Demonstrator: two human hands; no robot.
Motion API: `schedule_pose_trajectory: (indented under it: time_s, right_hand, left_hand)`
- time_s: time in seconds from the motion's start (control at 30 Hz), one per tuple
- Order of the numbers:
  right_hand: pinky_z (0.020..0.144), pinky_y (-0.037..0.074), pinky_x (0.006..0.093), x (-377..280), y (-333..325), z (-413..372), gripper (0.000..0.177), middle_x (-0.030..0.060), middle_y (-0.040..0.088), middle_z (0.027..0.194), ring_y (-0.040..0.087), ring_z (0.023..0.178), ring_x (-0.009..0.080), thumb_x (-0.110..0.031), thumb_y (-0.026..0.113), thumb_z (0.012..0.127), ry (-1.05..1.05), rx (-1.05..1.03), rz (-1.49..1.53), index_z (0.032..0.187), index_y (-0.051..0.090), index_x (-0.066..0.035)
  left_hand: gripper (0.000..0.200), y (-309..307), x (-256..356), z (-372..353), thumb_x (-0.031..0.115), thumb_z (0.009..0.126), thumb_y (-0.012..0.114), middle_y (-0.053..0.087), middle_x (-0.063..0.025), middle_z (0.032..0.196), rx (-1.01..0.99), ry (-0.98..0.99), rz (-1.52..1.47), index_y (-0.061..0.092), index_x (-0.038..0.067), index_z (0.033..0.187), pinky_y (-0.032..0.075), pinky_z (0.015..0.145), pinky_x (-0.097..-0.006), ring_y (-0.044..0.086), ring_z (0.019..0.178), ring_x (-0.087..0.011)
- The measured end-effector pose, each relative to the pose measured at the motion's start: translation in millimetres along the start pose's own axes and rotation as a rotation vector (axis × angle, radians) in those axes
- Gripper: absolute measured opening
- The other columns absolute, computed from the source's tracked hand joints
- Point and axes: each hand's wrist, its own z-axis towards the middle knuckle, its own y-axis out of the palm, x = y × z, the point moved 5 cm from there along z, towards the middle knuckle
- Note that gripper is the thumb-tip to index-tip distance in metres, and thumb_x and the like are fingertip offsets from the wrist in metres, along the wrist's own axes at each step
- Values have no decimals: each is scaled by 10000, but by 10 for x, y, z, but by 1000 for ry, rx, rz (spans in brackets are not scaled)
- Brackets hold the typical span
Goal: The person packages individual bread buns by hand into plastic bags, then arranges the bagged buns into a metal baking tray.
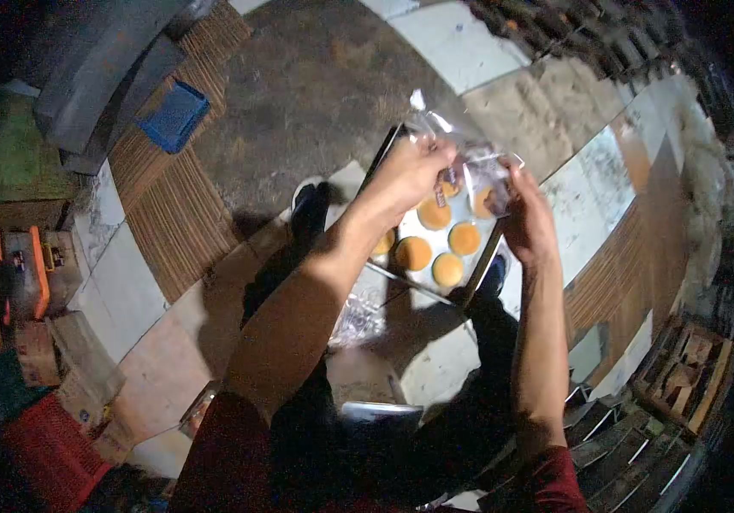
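My left hand (414,171) has its thumb and fingers closed on a clear plastic bag (476,167) with small dark printing. The fingers of my right hand (531,218) are closed on the bag's other side, so it stretches between both hands. Under the bag is a dark-edged tray (480,275) with a white bottom, between my legs. Several round golden-brown buns (414,254) lie on it, some partly hidden by the bag and my left forearm. Further clear plastic (358,321) is bunched up just below the tray.
A blue plastic tray (174,115) lies on the floor at upper left. Orange-edged items (38,272) and a red crate (55,449) stand at left. Dark slatted crates (632,445) line the lower right, with a wooden one (683,376) beside them.
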Motion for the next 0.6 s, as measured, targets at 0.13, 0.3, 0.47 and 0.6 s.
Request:
schedule_pose_trajectory:
  time_s: [0.13, 0.3, 0.47, 0.6]
  right_hand:
    - [768, 424, 282, -9, 84, -33, 396, 38, 572, 906, 528, 816, 145, -368, 550, 861, 117, 14, 113, 1083, 529, -41]
    - [773, 405, 249, 16, -212, 11, 382, 35, 570, 898, 524, 812, 119, -336, 572, 856, 100, 268, -161, 1040, 542, -2]
    - [665, 412, 215, -78, -348, -52, 344, 54, 584, 776, 516, 720, 102, -317, 669, 778, -117, 344, -354, 875, 586, 2]
    - [575, 400, 204, -141, -362, -46, 288, 34, 582, 727, 501, 625, 92, -267, 695, 759, -161, 393, -317, 815, 576, -11]
  left_hand:
    - [215, -31, -44, 98, 183, 851, 563, 626, -67, 851, 161, 53, 298, 578, 9, 975, 453, 661, -231, 571, 734, -121]
    - [210, 40, -185, 152, 176, 848, 557, 621, -64, 812, 111, 10, 295, 579, -1, 959, 447, 658, -221, 567, 710, -111]
    - [224, 236, -124, 174, 198, 849, 551, 601, -33, 774, 44, 106, 500, 583, 0, 950, 442, 655, -208, 546, 681, -78]
    - [251, 334, -159, 203, 223, 855, 535, 612, -39, 801, 36, 62, 397, 595, -1, 953, 447, 694, -228, 554, 738, -95]
